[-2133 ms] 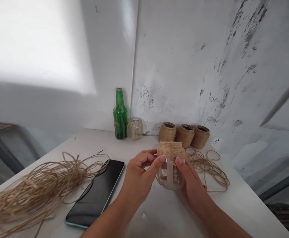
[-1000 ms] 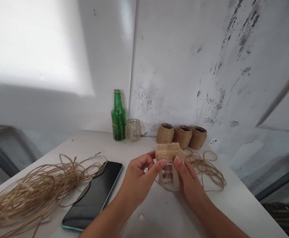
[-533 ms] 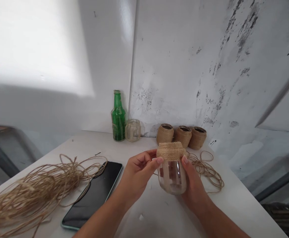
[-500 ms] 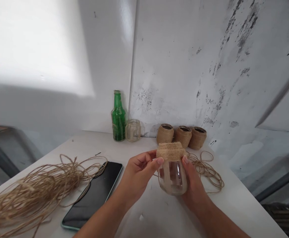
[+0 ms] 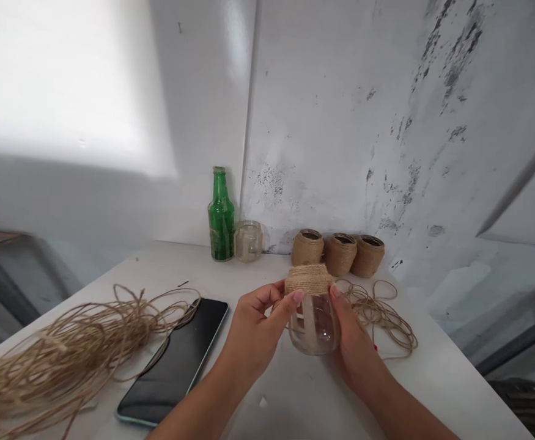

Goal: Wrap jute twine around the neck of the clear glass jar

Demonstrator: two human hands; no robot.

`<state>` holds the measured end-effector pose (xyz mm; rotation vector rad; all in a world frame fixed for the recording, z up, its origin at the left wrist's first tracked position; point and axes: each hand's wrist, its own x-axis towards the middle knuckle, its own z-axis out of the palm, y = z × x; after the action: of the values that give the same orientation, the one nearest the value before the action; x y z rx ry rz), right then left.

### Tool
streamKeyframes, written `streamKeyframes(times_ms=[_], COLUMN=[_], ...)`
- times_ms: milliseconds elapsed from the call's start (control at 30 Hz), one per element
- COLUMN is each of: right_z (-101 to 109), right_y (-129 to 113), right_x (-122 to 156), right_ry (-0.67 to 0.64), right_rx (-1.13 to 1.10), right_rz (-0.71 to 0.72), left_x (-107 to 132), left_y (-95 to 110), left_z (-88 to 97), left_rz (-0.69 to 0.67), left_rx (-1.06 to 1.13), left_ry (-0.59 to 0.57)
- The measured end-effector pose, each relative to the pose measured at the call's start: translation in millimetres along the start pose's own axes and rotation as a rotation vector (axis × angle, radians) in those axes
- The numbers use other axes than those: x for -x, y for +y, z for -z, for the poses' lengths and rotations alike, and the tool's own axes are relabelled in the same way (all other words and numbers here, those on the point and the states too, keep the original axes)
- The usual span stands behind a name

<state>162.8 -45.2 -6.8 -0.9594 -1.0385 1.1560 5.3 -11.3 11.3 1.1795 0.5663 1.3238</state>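
Observation:
Between my two hands is a clear glass jar (image 5: 313,330), its neck and upper part wrapped in rows of brown jute twine (image 5: 308,279). My left hand (image 5: 258,318) grips the jar from the left, with the thumb on the lower edge of the wrapped band. On the other side my right hand (image 5: 352,330) holds it, thumb near the same edge and the other fingers mostly hidden behind the glass. The jar is raised above the white table and slightly tilted. A loose coil of twine (image 5: 384,311) lies just beyond my right hand.
A big tangle of twine (image 5: 79,348) lies at the left, partly over a dark phone (image 5: 175,366). Along the wall stand a green bottle (image 5: 221,220), a clear jar (image 5: 249,241) and three twine-wrapped jars (image 5: 340,253). The white table (image 5: 450,379) narrows toward the wall.
The jar has shifted slightly left and tilted a little in my hands, and my right hand has moved left with it. Both hands keep their hold.

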Motion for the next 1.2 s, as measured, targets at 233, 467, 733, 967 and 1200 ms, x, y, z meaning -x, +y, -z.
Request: streamKeyframes(times_ms=[233,467,733,967,1200], right_z=[-8.1,-5.7,-2.3,-4.7,-9.2], right_y=[-10.9,-4.1,-6.0,-5.6,-15.3], right_x=[10.1,7.7,7.2,8.3,11.2], right_ry=[0.067,0.052,0.030,-0.033,-0.104], right_rx=[0.051,-0.075,-0.118,-0.243,-0.201], right_rz=[-0.053,-0.051,-0.039,-0.008,-0.030], left_x=[1.4,3.3,0.6,0.9,0.0], left_y=[-1.6,5.0,9.0,11.9,13.0], left_z=[-0.7,-2.3,-3.6,-1.8,-4.3], left_rz=[0.005,0.037,0.062,0.079,0.115], left_rx=[-0.018,0.000,0.057,0.072,0.073], left_ry=[-0.012,-0.015,-0.008,-0.010,-0.063])
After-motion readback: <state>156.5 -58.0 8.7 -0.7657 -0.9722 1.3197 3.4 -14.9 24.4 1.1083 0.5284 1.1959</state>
